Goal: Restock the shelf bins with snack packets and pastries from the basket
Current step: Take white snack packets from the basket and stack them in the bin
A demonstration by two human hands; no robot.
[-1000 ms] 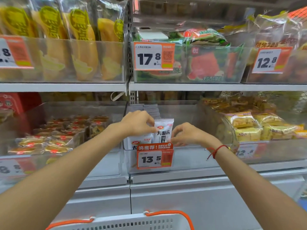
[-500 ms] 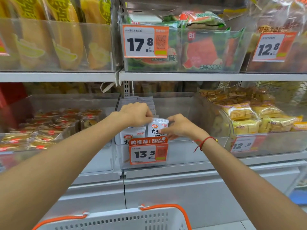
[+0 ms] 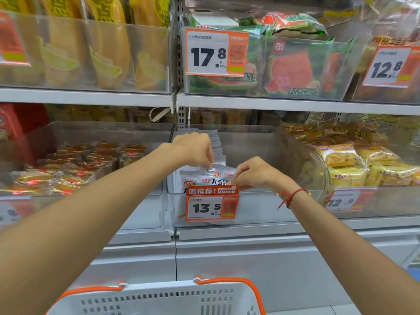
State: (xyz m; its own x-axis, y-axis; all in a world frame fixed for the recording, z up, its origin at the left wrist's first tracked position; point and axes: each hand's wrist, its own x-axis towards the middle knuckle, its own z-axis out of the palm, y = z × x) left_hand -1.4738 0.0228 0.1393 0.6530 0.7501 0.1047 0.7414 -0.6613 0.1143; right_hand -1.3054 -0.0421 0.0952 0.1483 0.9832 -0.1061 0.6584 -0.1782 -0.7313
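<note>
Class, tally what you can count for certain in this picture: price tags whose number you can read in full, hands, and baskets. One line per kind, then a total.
Price tags with a readable number: 4 (17.8, 12.8, 13.5, 12.8)
Hands: 2 (left hand, right hand)
Baskets: 1 (basket)
Total: 7

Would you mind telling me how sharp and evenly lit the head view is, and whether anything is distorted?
Head view: even, soft store lighting; the 13.5 price tag reads sharply; glare hazes the clear bin fronts; wide-angle bowing curves the shelf edge; the basket is cropped at the bottom edge.
</note>
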